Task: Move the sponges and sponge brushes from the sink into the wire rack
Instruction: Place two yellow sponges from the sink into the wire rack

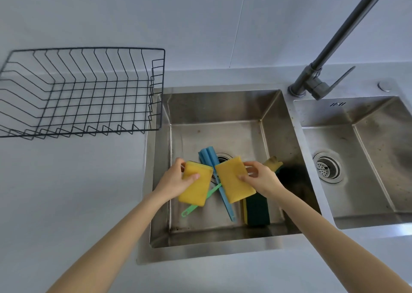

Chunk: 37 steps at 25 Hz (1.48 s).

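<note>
Yellow sponges (196,184) (234,181), each pinched by left hand (176,181) and right hand (263,179) at frame centre, above sink (274,118), ready for wire rack (84,92) upper left

Both forearms are bare to the frame edge, and the left hand (172,181) and right hand (262,178) wear nothing.

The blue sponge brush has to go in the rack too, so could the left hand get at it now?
Probably not yet: the left hand is shut on a yellow sponge, held over the blue sponge brush in the sink.
</note>
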Tool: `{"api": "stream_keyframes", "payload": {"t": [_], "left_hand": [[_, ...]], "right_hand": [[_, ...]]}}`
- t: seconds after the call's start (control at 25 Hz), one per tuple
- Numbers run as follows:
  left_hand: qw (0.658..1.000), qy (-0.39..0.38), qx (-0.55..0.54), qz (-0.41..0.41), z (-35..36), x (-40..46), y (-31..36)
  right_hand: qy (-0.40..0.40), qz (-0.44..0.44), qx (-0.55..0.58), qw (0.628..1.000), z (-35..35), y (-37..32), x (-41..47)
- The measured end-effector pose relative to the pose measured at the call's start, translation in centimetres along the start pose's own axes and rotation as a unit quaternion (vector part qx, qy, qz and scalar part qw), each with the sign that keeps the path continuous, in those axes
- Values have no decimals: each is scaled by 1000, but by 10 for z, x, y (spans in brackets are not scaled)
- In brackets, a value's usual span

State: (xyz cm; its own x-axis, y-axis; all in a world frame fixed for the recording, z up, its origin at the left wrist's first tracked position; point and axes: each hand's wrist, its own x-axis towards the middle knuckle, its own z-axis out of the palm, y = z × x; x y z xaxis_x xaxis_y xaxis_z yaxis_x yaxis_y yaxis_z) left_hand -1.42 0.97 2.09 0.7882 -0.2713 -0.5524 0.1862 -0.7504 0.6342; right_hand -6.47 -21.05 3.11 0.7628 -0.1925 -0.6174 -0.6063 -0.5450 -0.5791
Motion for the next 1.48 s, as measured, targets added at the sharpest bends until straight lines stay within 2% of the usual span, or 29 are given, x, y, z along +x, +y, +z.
{"api": "stream_keyframes", "payload": {"t": [0.44, 0.8, 1.08, 1.36, 1.48], "left_hand": [[991, 95, -78, 53, -33, -44, 24], [973, 190, -128, 43, -82, -72, 23], [946, 268, -180, 38, -126, -80, 11], [929, 298, -217, 38, -170, -70, -1], [923, 307, -228, 31, -186, -61, -8]], "right_hand": [[38, -56, 61, 996, -16, -41, -29], [65, -140, 110, 982, -23, -94, -43], [57, -181, 71, 979, -28, -169, -24], [36, -191, 62, 979, -13, -248, 14], [37, -183, 26, 982, -1, -277, 32]]}}
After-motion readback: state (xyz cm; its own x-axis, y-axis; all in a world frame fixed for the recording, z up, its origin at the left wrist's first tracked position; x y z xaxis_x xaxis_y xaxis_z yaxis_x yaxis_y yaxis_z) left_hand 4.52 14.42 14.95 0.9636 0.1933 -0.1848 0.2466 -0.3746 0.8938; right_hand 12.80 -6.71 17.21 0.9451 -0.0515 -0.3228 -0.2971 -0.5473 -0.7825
